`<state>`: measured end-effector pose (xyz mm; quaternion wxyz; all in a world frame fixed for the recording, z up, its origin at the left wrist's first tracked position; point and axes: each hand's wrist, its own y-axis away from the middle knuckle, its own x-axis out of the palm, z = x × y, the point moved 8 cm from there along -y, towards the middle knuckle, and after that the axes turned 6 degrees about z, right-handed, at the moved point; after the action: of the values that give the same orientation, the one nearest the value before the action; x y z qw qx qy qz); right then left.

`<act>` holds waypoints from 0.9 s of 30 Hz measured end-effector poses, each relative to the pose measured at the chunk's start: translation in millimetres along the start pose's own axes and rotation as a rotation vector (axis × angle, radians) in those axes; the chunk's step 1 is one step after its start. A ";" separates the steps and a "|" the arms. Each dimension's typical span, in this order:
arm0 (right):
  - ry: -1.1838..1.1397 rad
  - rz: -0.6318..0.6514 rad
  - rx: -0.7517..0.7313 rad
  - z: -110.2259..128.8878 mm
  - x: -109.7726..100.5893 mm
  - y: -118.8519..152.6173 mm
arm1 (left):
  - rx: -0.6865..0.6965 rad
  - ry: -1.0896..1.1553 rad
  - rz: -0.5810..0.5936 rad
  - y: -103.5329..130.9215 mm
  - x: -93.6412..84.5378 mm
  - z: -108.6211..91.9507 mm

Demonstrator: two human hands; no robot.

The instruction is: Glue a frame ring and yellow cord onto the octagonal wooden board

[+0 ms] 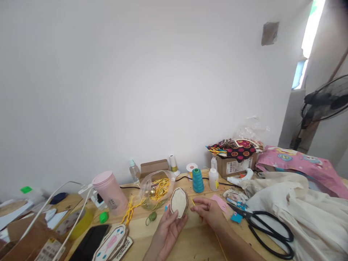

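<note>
My left hand (169, 229) holds an oval wavy-edged piece (179, 203) with a cream face and brown rim, the thumb on its lower face. To its right, my right hand (208, 213) pinches a thin yellow cord (193, 202) between thumb and forefinger; the cord's end sticks up beside the piece, apart from it. More yellow cord trails down below my right wrist. Behind the hands are a teal thread cone (198, 181) and a plastic bag (172, 180) with yellow cords and gold bells.
Black scissors (268, 226) and white cloth (301, 214) lie at the right. A pink cup (110, 192), a phone (89, 243) and stacked decorated pieces (111, 243) are at the left. A glue bottle (213, 180) and full cardboard box (236, 166) stand behind.
</note>
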<state>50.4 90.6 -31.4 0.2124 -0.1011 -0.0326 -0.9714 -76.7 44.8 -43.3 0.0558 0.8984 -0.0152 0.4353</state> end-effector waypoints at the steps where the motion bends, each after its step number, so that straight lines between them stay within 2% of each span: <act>1: 0.010 0.015 0.000 -0.4 2.7 0.5 | 0.011 0.004 -0.005 -0.8 -1.3 -1.1; 6: 0.019 0.116 -0.020 -2.8 15.2 1.8 | 0.025 -0.003 -0.019 -3.4 -4.1 -2.4; 13: 0.065 0.094 -0.041 -3.0 12.5 0.5 | 0.050 -0.037 -0.026 -2.5 -4.7 -3.9; 16: 0.098 0.032 -0.059 4.1 1.0 -1.6 | 0.062 -0.082 -0.034 -1.5 0.1 -7.0; 19: 0.086 -0.103 -0.089 12.8 -17.4 -2.8 | 0.061 -0.144 -0.093 -0.8 3.4 -9.4; 21: 0.077 -0.147 -0.103 15.5 -22.7 -2.8 | 0.064 -0.192 -0.129 -0.4 5.2 -10.2; 24: 0.075 -0.099 -0.101 14.2 -15.2 -2.6 | 0.067 -0.306 -0.116 0.0 10.1 -9.8; 27: 0.092 -0.046 -0.094 11.1 -5.3 -1.8 | 0.056 -0.474 -0.048 0.5 14.6 -7.8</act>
<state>56.4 95.5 -21.8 0.1861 -0.0656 0.0206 -0.9801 -73.7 45.5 -27.0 0.0362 0.9768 0.0055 0.2111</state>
